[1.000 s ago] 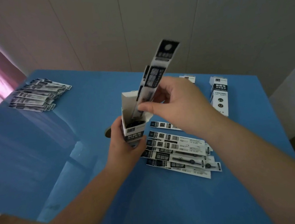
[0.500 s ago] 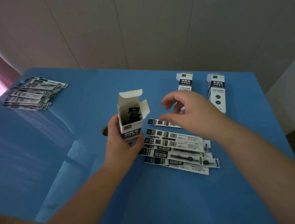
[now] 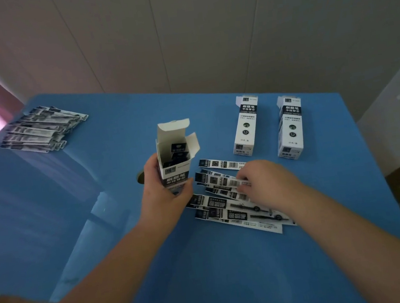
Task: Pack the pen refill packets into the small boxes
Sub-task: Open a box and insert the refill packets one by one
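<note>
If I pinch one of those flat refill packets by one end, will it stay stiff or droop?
Probably droops slightly: the packet under the right hand is long, thin and flat. It looks light. Lying flush on the table, its edge may be fiddly to lift.

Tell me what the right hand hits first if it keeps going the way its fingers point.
The right hand points left across the near packets, fingertips already on one. Going straight on, it would likely meet the open box gripped by the left hand, though depth is hard to judge.
</note>
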`<state>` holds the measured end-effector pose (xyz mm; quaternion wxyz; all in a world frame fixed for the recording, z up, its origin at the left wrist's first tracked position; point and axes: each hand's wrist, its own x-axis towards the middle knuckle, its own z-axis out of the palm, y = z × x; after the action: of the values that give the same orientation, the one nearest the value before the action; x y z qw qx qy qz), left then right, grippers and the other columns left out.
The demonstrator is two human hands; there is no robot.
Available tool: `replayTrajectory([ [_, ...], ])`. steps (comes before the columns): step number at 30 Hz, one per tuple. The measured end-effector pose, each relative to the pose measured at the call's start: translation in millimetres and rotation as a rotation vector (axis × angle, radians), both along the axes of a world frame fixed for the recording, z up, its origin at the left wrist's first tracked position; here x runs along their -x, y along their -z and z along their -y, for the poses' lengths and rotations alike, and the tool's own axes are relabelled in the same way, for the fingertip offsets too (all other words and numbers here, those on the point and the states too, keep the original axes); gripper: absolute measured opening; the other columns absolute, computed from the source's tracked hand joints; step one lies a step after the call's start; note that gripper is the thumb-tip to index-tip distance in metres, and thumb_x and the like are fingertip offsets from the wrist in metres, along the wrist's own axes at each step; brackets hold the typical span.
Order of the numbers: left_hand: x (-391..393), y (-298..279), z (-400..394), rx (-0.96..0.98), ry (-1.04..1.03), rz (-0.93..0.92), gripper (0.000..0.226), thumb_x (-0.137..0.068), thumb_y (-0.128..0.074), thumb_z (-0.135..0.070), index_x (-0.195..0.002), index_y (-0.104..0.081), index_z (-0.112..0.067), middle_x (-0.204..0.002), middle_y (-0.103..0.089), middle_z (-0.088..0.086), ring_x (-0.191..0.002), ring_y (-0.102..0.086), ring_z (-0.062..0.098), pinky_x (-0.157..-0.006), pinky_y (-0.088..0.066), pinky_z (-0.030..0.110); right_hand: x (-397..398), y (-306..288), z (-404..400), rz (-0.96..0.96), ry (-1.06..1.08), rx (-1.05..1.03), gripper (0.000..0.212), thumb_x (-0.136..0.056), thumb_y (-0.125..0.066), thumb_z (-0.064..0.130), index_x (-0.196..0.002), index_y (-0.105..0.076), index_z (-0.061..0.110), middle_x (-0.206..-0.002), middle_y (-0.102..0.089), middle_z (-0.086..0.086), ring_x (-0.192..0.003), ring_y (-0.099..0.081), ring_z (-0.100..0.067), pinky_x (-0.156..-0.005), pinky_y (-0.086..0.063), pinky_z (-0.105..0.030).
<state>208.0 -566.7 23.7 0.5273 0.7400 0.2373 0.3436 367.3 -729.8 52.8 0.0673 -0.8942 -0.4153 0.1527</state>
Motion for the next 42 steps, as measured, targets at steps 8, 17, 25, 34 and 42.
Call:
replayTrajectory([
  [8, 0.4, -0.7, -0.5, -0.014, -0.004, -0.012, 0.089, -0.081, -0.08, 0.002, -0.104, -0.041, -0.075, -0.101, -0.064, -0.016, -0.089, -0.067, -0.006, -0.066, -0.049, 0.003, -9.5, -3.9, 1.6, -0.092, 0.04, 0.021, 0.021, -0.093, -0.066, 0.038, -0.079, -0.069, 0.022, -0.074, -0.066, 0.003, -0.068, -0.062, -0.016, -0.055, -0.045, -0.028],
  [17, 0.3, -0.5, -0.7, 0.003, 0.005, -0.015, 0.086, -0.082, -0.079, 0.002, -0.102, -0.042, -0.073, -0.099, -0.064, -0.018, -0.088, -0.066, -0.006, -0.067, -0.049, 0.004, -18.2, -9.5, 2.2, -0.126, 0.055, -0.005, 0.023, -0.086, -0.073, 0.042, -0.079, -0.068, 0.021, -0.075, -0.067, 0.003, -0.07, -0.064, -0.016, -0.064, -0.053, -0.033],
  [25, -0.1, 1.0, -1.8, 0.002, 0.007, -0.016, 0.087, -0.082, -0.079, 0.002, -0.104, -0.041, -0.073, -0.097, -0.063, -0.024, -0.087, -0.067, -0.006, -0.068, -0.049, 0.005, -26.6, -11.4, 5.1, -0.161, 0.102, -0.063, 0.018, -0.084, -0.077, 0.039, -0.08, -0.067, 0.025, -0.078, -0.069, 0.005, -0.073, -0.066, -0.015, -0.071, -0.058, -0.037],
  [34, 0.3, 1.1, -1.9, -0.01, 0.006, -0.009, 0.089, -0.083, -0.079, 0.001, -0.105, -0.04, -0.076, -0.1, -0.063, -0.033, -0.09, -0.067, -0.008, -0.067, -0.048, 0.003, -4.5, -68.1, 14.6, -0.678, 0.207, -0.742, 0.014, -0.073, -0.085, 0.025, -0.084, -0.076, 0.027, -0.087, -0.078, 0.009, -0.081, -0.075, -0.007, -0.075, -0.061, -0.03],
  [42, -3.4, 3.0, -2.8, -0.048, 0.007, -0.005, 0.093, -0.081, -0.079, 0.004, -0.109, -0.04, -0.075, -0.102, -0.06, -0.035, -0.089, -0.068, -0.005, -0.067, -0.051, 0.007, 38.3, -114.7, -5.1, -0.978, 0.027, -1.318, 0.016, -0.076, -0.077, 0.018, -0.089, -0.07, 0.015, -0.093, -0.078, -0.005, -0.092, -0.076, -0.024, -0.078, -0.061, -0.03],
])
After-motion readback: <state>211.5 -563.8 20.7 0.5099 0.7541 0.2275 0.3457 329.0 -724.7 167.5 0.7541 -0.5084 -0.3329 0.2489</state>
